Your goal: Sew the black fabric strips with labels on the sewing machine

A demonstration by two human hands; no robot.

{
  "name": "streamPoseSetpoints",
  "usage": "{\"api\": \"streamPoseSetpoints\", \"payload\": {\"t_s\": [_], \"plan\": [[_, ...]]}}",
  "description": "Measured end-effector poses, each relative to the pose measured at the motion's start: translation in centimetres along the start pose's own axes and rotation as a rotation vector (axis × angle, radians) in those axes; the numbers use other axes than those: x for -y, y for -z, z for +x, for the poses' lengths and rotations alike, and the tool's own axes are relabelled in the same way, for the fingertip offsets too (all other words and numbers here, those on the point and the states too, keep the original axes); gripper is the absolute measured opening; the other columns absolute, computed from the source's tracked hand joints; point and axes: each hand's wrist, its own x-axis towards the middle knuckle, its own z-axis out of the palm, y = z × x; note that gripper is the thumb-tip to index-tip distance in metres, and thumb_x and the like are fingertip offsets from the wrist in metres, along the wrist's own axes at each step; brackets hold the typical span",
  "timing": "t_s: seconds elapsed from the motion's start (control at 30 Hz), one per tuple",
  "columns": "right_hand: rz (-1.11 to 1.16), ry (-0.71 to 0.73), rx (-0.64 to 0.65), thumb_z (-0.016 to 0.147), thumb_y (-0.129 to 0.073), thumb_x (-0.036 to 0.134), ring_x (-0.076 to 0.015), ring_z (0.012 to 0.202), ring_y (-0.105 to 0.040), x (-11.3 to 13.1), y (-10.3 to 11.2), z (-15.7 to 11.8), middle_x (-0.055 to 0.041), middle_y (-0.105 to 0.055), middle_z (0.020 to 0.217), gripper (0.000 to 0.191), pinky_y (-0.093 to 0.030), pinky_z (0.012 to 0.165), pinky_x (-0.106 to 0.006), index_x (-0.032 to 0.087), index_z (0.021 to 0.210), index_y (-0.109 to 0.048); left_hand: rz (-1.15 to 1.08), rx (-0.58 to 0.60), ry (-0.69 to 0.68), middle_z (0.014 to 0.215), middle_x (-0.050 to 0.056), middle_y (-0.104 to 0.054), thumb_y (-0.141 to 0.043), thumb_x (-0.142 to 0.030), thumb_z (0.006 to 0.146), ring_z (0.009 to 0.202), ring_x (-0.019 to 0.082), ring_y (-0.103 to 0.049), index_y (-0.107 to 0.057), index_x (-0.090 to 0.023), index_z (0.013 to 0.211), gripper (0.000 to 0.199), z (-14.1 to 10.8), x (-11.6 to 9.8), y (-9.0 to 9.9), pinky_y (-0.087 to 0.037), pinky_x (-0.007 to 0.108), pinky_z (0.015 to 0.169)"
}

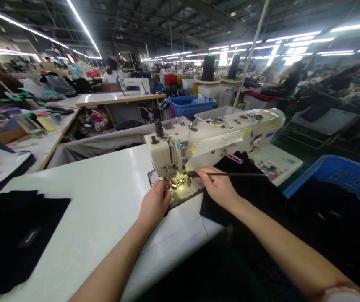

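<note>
A white industrial sewing machine (217,134) stands on the pale table in front of me. My left hand (156,199) is beside its presser foot, fingertips pinched together; what they hold, if anything, is too small to make out. At the right of the lit needle plate (183,191), my right hand (216,184) is closed around a long thin dark strip (239,174). One end of the strip points toward the needle and the other sticks out to the right. Black fabric (246,184) lies beneath and beyond my right hand.
Black fabric pieces (19,235) lie on the table (101,201) at the left. A blue basket (327,176) with dark cloth stands at the right. Pink thread snips (234,157) rest against the machine's side. Behind it are thread cones (209,68) and another blue basket (192,105).
</note>
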Motion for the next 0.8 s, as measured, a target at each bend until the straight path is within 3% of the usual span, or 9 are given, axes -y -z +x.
{"api": "streamPoseSetpoints", "payload": {"t_s": [0.1,0.23,0.33,0.5,0.63,0.7,0.8], "plan": [[0.054,-0.088,-0.116,0.097,-0.052,0.035,-0.0224,0.089,-0.072,0.1,0.5,0.5,-0.0076,-0.074,0.105,0.025,-0.061,0.082,-0.037,0.023,0.096,-0.074,-0.011,-0.001,-0.001,0.099,0.007,-0.064,-0.047,-0.023,0.093,0.084,0.022,-0.065,-0.059,-0.02,0.101,0.015,0.0,0.0,0.1,-0.051,0.033,0.076],[0.205,-0.295,-0.051,0.09,-0.061,0.044,-0.0221,0.071,-0.073,-1.6,-0.5,0.4,-0.0082,-0.075,0.093,0.028,-0.062,0.074,-0.038,0.02,0.085,-0.074,-0.044,-0.019,-0.016,0.098,0.007,-0.063,-0.043,-0.027,0.095,0.083,0.022,-0.065,-0.06,-0.02,0.099,0.018,0.0,0.0,0.2,-0.052,0.034,0.075],[0.278,-0.373,-0.072,0.089,-0.061,0.05,-0.0221,0.069,-0.075,-2.7,-0.9,0.2,-0.0077,-0.076,0.084,0.035,-0.063,0.07,-0.036,0.018,0.091,-0.074,-0.112,-0.039,-0.053,0.095,0.006,-0.063,-0.042,-0.029,0.095,0.083,0.021,-0.064,-0.059,-0.022,0.093,0.019,0.0,0.2,0.3,-0.052,0.034,0.076],[0.414,-0.486,-0.2,0.085,-0.065,0.052,-0.0228,0.083,-0.076,-3.2,-0.1,0.4,-0.0101,-0.075,0.097,0.04,-0.064,0.081,-0.039,0.015,0.101,-0.069,-0.166,-0.061,-0.057,0.084,0.003,-0.061,-0.048,-0.031,0.091,0.079,0.02,-0.061,-0.057,-0.022,0.08,0.017,0.0,0.2,0.6,-0.05,0.032,0.074],[0.494,-0.521,-0.259,0.082,-0.069,0.048,-0.0224,0.081,-0.076,-3.4,0.3,0.2,-0.0109,-0.073,0.102,0.038,-0.064,0.082,-0.042,0.016,0.101,-0.066,-0.115,-0.042,0.027,0.069,0.002,-0.056,-0.052,-0.042,0.091,0.069,0.02,-0.058,-0.046,-0.023,0.062,0.034,0.0,0.0,0.8,-0.047,0.032,0.066],[0.515,-0.516,-0.293,0.083,-0.067,0.047,-0.0218,0.085,-0.076,-3.4,0.3,0.1,-0.0109,-0.072,0.107,0.037,-0.063,0.086,-0.042,0.017,0.104,-0.064,-0.109,-0.057,0.031,0.073,0.002,-0.059,-0.048,-0.042,0.093,0.072,0.02,-0.059,-0.05,-0.023,0.065,0.034,-0.1,-0.1,0.9,-0.048,0.032,0.069],[0.53,-0.519,-0.299,0.081,-0.07,0.048,-0.0213,0.083,-0.076,-3.3,0.2,-0.2,-0.0099,-0.071,0.107,0.037,-0.064,0.083,-0.042,0.018,0.103,-0.064,-0.125,-0.085,0.033,0.089,0.005,-0.065,-0.044,-0.036,0.094,0.084,0.022,-0.063,-0.063,-0.023,0.087,0.024,-0.1,-0.2,1.0,-0.049,0.034,0.077]]}}
